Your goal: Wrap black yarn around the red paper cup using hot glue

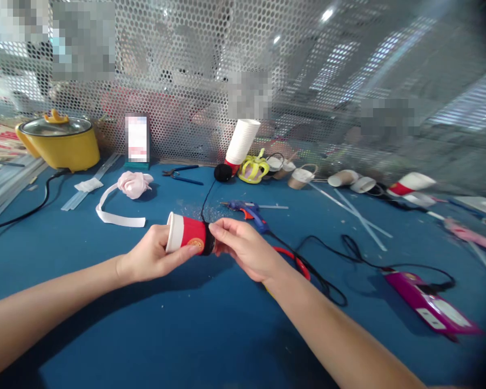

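My left hand point(156, 254) is wrapped round a red and white paper cup point(186, 236) lying on its side above the blue table point(210, 329). A band of black yarn covers the cup's base end. My right hand point(243, 246) pinches the black yarn point(206, 208) at that end. The strand runs up and back to a black yarn ball point(222, 172) near the mesh wall.
A blue glue gun point(245, 209) lies just behind my hands, with red scissors point(294, 259) under my right wrist. A yellow pot point(59, 141) stands far left. A white ribbon with pink flower point(123, 197), a cup stack point(242, 143), loose cups, glue sticks and a purple box point(425, 305) lie around.
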Action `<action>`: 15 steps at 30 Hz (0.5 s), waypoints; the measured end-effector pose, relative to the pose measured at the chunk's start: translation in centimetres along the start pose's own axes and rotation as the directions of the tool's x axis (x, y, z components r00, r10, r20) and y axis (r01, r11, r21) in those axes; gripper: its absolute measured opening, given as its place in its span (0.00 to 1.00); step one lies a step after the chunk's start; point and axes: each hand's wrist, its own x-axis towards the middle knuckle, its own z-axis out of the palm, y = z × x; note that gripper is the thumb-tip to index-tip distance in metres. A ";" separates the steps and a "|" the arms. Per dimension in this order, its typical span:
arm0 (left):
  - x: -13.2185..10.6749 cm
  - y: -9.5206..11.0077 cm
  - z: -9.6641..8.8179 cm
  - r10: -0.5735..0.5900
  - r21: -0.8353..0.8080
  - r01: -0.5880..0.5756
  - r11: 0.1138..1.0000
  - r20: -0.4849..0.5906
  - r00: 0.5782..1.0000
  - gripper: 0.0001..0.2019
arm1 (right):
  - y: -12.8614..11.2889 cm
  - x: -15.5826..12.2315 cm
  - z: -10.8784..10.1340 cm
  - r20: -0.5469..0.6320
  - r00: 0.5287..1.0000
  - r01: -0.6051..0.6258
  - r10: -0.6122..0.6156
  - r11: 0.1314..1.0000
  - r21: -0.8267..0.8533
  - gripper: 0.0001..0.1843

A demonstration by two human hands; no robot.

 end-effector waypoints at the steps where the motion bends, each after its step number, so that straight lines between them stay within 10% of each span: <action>1: 0.2 0.1 -0.1 -0.079 -0.077 0.081 0.994 0.032 0.996 0.10 | 0.4 -0.1 0.1 -0.029 0.999 0.022 -0.022 1.000 0.007 0.16; 7: 1.2 -0.2 -0.4 -0.455 -0.569 0.483 0.666 0.205 0.867 0.13 | 1.0 -1.2 0.7 -0.019 0.983 0.164 -0.182 0.923 -0.348 0.15; 15: 1.0 -0.5 0.0 -0.464 -0.468 0.448 0.762 0.089 0.882 0.13 | 0.2 2.1 -1.2 -0.045 0.982 0.164 -0.185 0.942 -0.292 0.25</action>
